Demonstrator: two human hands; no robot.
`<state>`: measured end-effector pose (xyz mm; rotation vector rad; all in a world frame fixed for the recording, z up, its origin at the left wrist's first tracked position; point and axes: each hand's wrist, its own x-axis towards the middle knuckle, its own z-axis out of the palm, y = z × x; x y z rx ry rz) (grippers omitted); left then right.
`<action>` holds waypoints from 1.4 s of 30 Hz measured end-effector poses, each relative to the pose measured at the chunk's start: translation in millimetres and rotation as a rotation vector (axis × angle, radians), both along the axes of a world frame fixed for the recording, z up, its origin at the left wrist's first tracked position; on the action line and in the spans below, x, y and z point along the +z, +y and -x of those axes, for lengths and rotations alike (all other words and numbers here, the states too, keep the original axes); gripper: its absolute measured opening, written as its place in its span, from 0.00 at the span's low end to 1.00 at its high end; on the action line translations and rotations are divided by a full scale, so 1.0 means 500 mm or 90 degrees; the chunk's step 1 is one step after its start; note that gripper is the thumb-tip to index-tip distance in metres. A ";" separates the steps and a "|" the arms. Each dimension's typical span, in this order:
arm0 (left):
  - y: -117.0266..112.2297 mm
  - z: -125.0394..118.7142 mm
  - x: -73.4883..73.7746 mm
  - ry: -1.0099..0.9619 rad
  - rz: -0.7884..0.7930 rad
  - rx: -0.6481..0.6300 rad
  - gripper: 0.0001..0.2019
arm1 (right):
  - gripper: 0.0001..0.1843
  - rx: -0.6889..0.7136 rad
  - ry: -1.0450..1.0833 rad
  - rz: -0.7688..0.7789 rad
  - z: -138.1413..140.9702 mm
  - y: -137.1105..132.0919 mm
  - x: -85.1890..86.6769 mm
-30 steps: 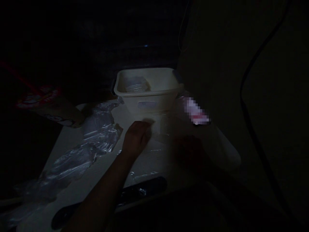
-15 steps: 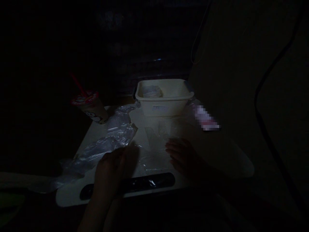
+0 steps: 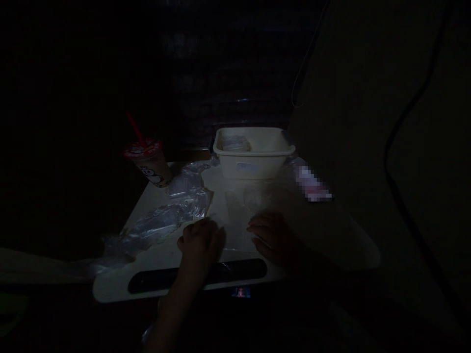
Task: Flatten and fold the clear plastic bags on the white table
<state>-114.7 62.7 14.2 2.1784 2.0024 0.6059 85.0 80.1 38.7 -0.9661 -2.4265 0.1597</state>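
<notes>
The scene is very dark. My left hand [image 3: 203, 240] is over the near part of the small white table, its fingers curled down and slightly blurred; whatever they hold, if anything, is hidden. Between my hands lies a clear plastic film or bag [image 3: 235, 242], flat on the tabletop. At its right side rests my right hand [image 3: 272, 238], fingers stretched out and a little apart, touching or just above the plastic. Beyond the hands is a cream plastic bin [image 3: 253, 166] with a label on its front. A stack of clear plastic packets [image 3: 235, 143] sits inside it at the left.
Crumpled clear plastic bags [image 3: 162, 220] spread along the table's left side. Behind them stands a drink cup [image 3: 156, 171] with a red straw. A pixelated pinkish item [image 3: 312, 185] lies at right. A dark slot [image 3: 162, 280] runs along the white table's [image 3: 110, 289] front edge.
My left hand has moved right, closer to the right hand and over the plastic's left side. My right hand stays nearly in place. The view has shifted slightly, and a small lit screen now shows below the table edge.
</notes>
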 end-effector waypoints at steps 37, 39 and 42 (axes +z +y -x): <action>-0.037 -0.063 0.011 0.113 -0.047 -0.021 0.12 | 0.07 0.072 0.111 0.070 0.007 0.153 -0.048; -0.047 -0.063 0.009 0.125 -0.053 -0.022 0.13 | 0.06 0.057 0.089 0.048 0.006 0.159 -0.052; -0.066 -0.060 0.006 0.140 -0.045 -0.033 0.14 | 0.06 0.030 0.073 0.034 0.003 0.165 -0.061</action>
